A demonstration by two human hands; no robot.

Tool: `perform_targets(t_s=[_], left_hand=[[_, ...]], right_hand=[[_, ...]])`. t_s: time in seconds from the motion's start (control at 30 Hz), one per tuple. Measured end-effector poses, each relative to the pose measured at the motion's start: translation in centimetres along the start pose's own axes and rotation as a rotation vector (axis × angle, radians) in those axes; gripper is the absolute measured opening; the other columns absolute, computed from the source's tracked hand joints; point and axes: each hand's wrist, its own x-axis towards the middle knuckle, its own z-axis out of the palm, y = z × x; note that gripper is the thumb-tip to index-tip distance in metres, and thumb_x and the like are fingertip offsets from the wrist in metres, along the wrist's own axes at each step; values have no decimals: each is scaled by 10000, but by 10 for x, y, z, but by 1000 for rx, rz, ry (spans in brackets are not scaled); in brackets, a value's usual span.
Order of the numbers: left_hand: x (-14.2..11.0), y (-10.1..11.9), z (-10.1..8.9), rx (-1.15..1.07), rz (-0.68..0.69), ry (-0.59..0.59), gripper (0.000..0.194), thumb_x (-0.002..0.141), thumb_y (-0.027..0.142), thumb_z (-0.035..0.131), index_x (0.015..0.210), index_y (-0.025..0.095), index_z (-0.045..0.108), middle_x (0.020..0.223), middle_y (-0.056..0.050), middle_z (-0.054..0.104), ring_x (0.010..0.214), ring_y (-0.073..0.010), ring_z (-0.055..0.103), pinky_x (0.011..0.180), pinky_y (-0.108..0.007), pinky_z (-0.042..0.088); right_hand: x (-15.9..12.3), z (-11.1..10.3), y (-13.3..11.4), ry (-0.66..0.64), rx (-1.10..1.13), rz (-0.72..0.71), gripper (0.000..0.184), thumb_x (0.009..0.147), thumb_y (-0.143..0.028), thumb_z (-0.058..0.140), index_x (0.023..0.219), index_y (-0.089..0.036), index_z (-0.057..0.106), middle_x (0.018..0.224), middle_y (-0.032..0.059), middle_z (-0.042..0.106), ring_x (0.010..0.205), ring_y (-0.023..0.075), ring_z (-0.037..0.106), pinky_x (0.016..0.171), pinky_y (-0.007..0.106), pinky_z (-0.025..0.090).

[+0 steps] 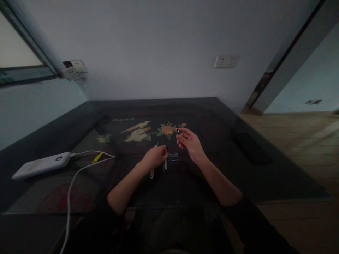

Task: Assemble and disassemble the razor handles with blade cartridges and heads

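Note:
My left hand point(155, 156) is low over the dark table, fingers curled together; what lies in them is mostly hidden. A pale narrow strip like a strap point(152, 174) shows past both sides of this hand. Just below its fingertips is a second white strip point(165, 165) with a dark edge. Beside them sits a small clear box point(173, 158) with dark contents too small to make out. To the right, my right hand point(190, 143) is raised, pinching a small dark piece point(178, 131) between thumb and index finger.
On the left of the table point(196, 187) lies a white power bank point(42, 165). Its white cable point(69, 197), with a yellow tag point(97, 157), loops toward the front edge. A flat dark object point(251, 148) rests at the right. Behind rises a wall with sockets point(226, 61).

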Motion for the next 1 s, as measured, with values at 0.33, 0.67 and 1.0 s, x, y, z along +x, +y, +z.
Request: perform_targets(t_s=[0.33, 0.67, 1.0], left_hand=[[-1, 1, -3, 11, 9, 1, 171, 862, 325, 487, 834, 219, 618, 787, -67, 678, 744, -229, 644, 637, -293, 425], [-1, 5, -11, -75, -27, 99, 177, 845, 348, 514, 782, 221, 621, 735, -46, 652, 688, -207, 609, 624, -279, 387], [2, 12, -18, -561, 45, 274, 256, 851, 356, 504, 674, 175, 541, 611, 18, 509, 587, -123, 465, 567, -235, 320]], right_hand=[[-1, 0, 1, -12, -8, -4, 368, 665, -366, 794, 961, -204, 647, 586, -60, 559, 453, 75, 472, 438, 229, 343], [1, 0, 4, -12, -56, -23, 407, 664, -391, 788, 982, -194, 629, 593, -64, 556, 458, 74, 481, 437, 224, 357], [0, -1, 11, -13, -198, -91, 420, 674, -348, 784, 1019, -193, 600, 606, -61, 546, 483, 86, 478, 469, 239, 373]])
